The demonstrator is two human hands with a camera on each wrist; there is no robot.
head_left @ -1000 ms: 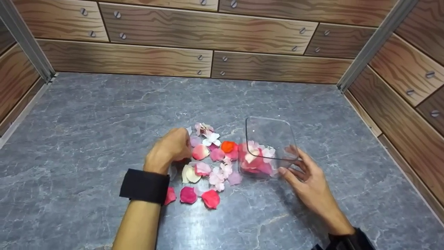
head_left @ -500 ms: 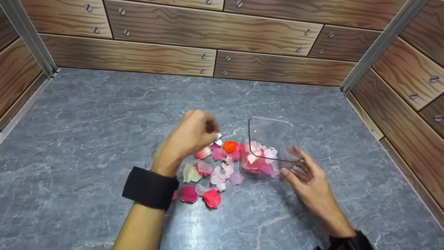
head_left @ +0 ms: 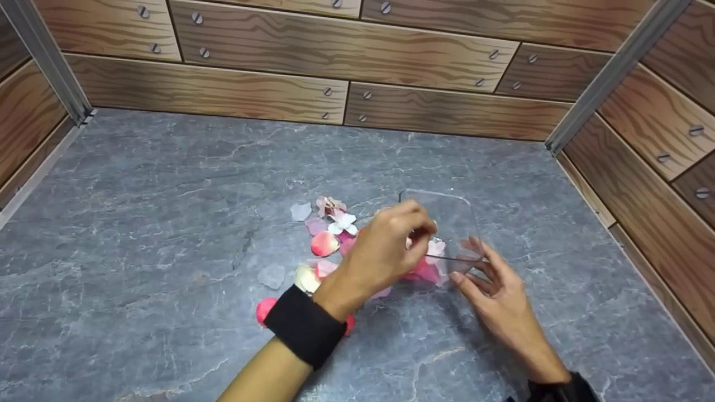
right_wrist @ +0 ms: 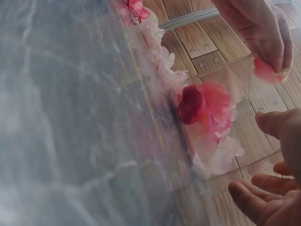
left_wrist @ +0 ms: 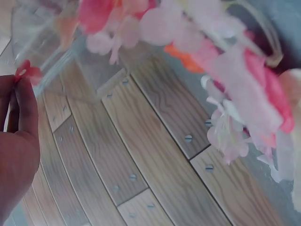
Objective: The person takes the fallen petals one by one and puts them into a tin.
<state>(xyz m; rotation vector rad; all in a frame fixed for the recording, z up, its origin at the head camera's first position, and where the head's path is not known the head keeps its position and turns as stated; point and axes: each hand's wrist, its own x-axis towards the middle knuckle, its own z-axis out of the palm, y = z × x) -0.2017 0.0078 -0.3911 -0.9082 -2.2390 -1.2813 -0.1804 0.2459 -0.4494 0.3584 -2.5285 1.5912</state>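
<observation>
My left hand (head_left: 385, 243) is over the open top of a clear plastic box (head_left: 441, 194). Between thumb and fingertips it pinches a red-pink petal (right_wrist: 264, 70), also visible in the left wrist view. Inside the box lies a heap of pink, red and pale petals (right_wrist: 214, 106). My right hand (head_left: 505, 298) holds the box at its near right corner, thumb in front and fingers along the right side. Left of the box, loose petals and small blossoms are scattered, among them a white blossom (head_left: 342, 223) and a pink-and-cream petal (head_left: 324, 244). My left forearm hides some of them.
Grey marbled tabletop (head_left: 167, 195) lies beneath everything. Wood-patterned panels (head_left: 257, 44) stand along the back and both sides, with metal posts (head_left: 614, 72) at the corners. A pale translucent petal (head_left: 272, 276) and a red petal (head_left: 266, 310) lie at the pile's left edge.
My left hand has lifted from the left side of the petal pile and moved right, over the box, with a petal between its fingers. The right hand and box have stayed put.
</observation>
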